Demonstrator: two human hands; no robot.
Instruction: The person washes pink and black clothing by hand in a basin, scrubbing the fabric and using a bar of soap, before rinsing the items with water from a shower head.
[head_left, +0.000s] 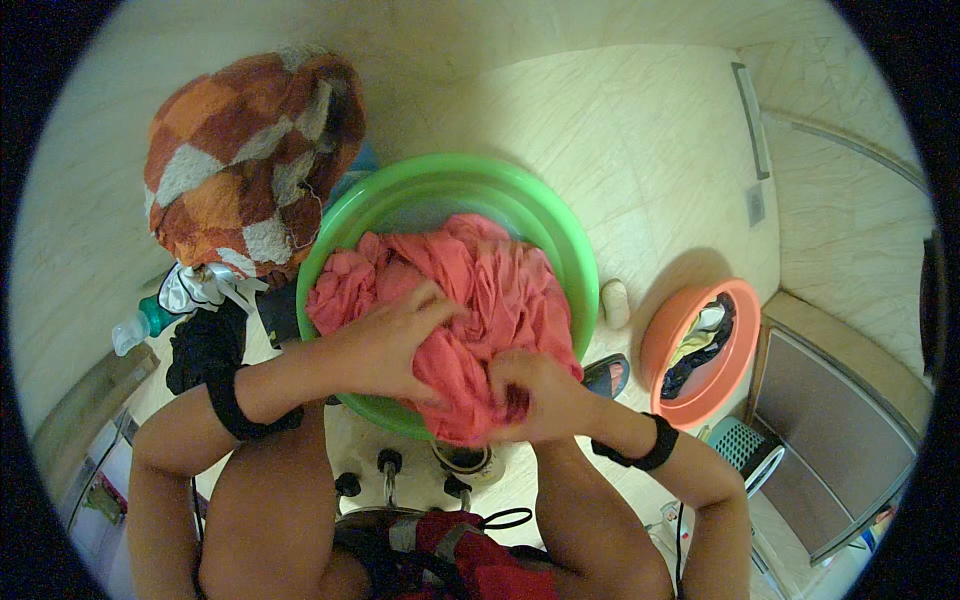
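A large green plastic basin stands between and beyond my knees. Wet-looking, crumpled coral-red cloth fills much of it and is bunched up over the near rim. My right hand grips a fold of this cloth at the near right side, its fingers curled and slightly blurred. My left hand lies against the cloth on the left, thumb and fingers spread around a bulge of it; whether the fingers pinch it is unclear. Black bands circle both my forearms.
A checkered orange, brown and white towel is heaped at the upper left, above white cloth, black cloth and a green bottle. To the right are an orange basin holding clothes, a scrub brush or similar and a teal basket.
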